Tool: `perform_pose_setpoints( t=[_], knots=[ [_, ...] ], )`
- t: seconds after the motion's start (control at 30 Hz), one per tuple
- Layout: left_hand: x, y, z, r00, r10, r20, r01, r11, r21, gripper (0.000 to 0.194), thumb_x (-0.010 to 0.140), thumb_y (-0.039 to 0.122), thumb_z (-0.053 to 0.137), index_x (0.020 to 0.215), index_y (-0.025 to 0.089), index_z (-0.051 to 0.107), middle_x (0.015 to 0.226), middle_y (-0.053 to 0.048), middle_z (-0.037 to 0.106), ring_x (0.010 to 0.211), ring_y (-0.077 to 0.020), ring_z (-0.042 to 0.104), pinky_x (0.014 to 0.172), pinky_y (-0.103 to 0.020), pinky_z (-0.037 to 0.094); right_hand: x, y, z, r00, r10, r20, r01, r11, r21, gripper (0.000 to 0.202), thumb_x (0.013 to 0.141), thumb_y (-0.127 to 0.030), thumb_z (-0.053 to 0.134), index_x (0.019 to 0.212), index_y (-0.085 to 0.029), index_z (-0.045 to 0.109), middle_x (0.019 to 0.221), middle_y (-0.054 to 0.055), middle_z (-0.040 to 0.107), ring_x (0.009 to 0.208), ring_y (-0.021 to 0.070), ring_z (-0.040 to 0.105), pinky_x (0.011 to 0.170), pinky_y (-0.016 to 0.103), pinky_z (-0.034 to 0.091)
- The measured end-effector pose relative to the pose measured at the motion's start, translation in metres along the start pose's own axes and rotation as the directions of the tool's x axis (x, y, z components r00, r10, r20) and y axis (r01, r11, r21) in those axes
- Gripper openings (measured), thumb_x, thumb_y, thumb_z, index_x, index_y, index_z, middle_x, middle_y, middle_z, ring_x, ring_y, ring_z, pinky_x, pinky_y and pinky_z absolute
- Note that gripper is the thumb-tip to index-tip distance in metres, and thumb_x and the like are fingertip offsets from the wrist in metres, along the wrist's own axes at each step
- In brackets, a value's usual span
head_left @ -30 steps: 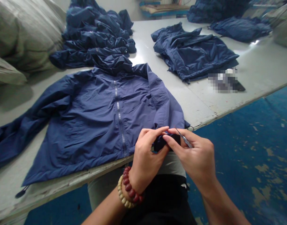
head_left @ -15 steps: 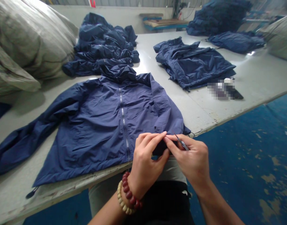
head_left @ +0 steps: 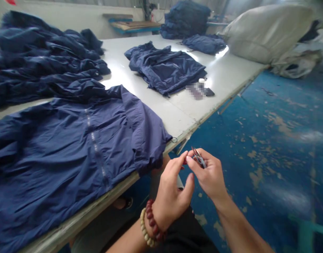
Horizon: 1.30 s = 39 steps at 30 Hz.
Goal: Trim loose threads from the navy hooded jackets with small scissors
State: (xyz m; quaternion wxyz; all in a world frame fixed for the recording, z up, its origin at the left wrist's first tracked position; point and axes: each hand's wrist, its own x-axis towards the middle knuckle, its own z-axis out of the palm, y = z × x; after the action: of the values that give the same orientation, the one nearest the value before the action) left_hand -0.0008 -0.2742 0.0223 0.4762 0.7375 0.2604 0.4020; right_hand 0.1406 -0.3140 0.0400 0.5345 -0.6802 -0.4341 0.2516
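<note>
In my right hand (head_left: pixel 207 170) is a small pair of thread snips (head_left: pixel 199 158), its blades pointing up and away from me. The thumb and index finger of that hand are pressed together at the tips. My left hand (head_left: pixel 173 186) meets them with its index fingertip, while its thumb stands apart below. Whether something tiny lies between the touching fingertips I cannot make out. Both hands are off the table's front edge, over the floor. Left of them a navy zip jacket (head_left: pixel 58 151) lies front up on the table, its cord loop hanging at the near right corner.
A heap of navy garments (head_left: pixel 45 59) is behind the jacket. Folded navy garments (head_left: pixel 166 68) lie mid-table beside small pixelated items (head_left: pixel 197 91). Farther back are a tall navy stack (head_left: pixel 185 19) and a large pale sack (head_left: pixel 267 33). The worn blue floor (head_left: pixel 256 140) is at the right.
My view has swung right, so the jacket and heaps sit farther left. Both hands have moved off the jacket's lower right corner, and the left thumb has spread away from the fingers.
</note>
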Motion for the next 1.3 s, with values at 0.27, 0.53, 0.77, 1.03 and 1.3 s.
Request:
perform_pose_setpoints(
  t=[0.27, 0.53, 0.77, 1.03, 1.3],
  knots=[
    [-0.002, -0.067, 0.133, 0.856, -0.318, 0.407, 0.423, 0.885, -0.197, 0.042, 0.099, 0.022, 0.06, 0.14, 0.016, 0.065, 0.12, -0.011, 0.078, 0.097, -0.02, 0.075, 0.086, -0.033, 0.062, -0.044, 0.13, -0.088, 0.867, 0.393, -0.305, -0.413, 0.911, 0.001, 0.05, 0.085, -0.059, 0.073, 0.098, -0.011, 0.079, 0.057, -0.002, 0.055, 0.052, 0.0127, 0.042, 0.052, 0.027, 0.035],
    [-0.018, -0.083, 0.137, 0.796, -0.43, 0.426, 0.482, 0.876, -0.017, 0.043, 0.094, 0.02, 0.067, 0.137, 0.017, 0.064, 0.123, -0.012, 0.077, 0.097, -0.0209, 0.074, 0.08, -0.032, 0.06, -0.062, 0.161, -0.094, 0.864, 0.437, -0.251, -0.456, 0.89, -0.021, 0.064, 0.081, -0.063, 0.076, 0.11, -0.007, 0.082, 0.057, -0.002, 0.053, 0.052, 0.0126, 0.04, 0.05, 0.027, 0.031],
    [-0.024, -0.025, 0.003, 0.952, -0.274, 0.137, 0.27, 0.962, 0.046, 0.038, 0.098, 0.016, 0.062, 0.136, 0.023, 0.067, 0.118, -0.006, 0.078, 0.108, -0.0198, 0.073, 0.099, -0.035, 0.056, -0.013, 0.104, -0.02, 0.99, 0.123, 0.065, -0.118, 0.99, -0.081, 0.077, 0.086, -0.059, 0.08, 0.148, -0.015, 0.065, 0.06, -0.006, 0.053, 0.051, 0.011, 0.038, 0.05, 0.024, 0.032],
    [-0.043, 0.009, -0.162, 0.98, -0.014, -0.199, 0.112, 0.864, 0.491, 0.024, 0.104, 0.018, 0.056, 0.122, 0.025, 0.071, 0.121, -0.008, 0.075, 0.116, -0.0226, 0.069, 0.105, -0.039, 0.055, 0.044, 0.031, 0.084, 0.797, -0.323, 0.51, 0.526, 0.786, -0.324, 0.058, 0.093, -0.056, 0.075, 0.141, -0.025, 0.072, 0.098, 0.008, 0.084, 0.082, 0.0253, 0.08, 0.073, 0.028, 0.055],
    [-0.022, -0.052, -0.276, 0.912, -0.317, -0.262, 0.382, 0.416, 0.826, 0.08, 0.094, 0.048, 0.07, 0.162, 0.015, 0.047, 0.172, -0.023, 0.036, 0.163, -0.043, 0.026, 0.129, -0.062, 0.031, 0.119, -0.028, 0.15, 0.944, -0.212, 0.253, 0.282, 0.917, -0.282, 0.043, 0.096, -0.062, 0.068, 0.095, -0.021, 0.082, 0.087, 0.007, 0.081, 0.078, 0.0237, 0.076, 0.072, 0.029, 0.053]
  ],
)
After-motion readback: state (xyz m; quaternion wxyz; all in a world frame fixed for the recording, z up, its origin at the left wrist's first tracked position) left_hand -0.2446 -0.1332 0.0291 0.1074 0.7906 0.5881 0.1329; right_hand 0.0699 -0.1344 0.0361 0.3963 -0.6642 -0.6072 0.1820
